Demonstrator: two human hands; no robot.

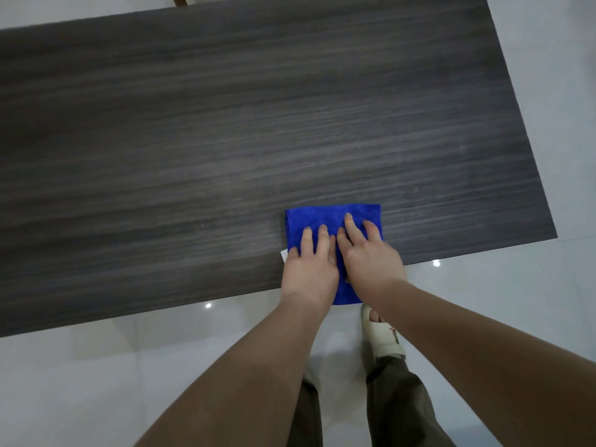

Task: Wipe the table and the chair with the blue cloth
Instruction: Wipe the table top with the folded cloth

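Blue cloth [332, 221] lies folded at the worktop's [193, 140] near edge, overhanging slightly. Left hand [309, 269] and right hand [371, 262] press flat on it, fingers extended, not gripping.

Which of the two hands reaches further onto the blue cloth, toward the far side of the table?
The right hand: its fingertips lie nearer the far edge of the blue cloth, while the left hand stays closer to the table front edge.

I see a dark wood-grain table [225, 130], a folded blue cloth [332, 221] at its near right edge, overhanging slightly
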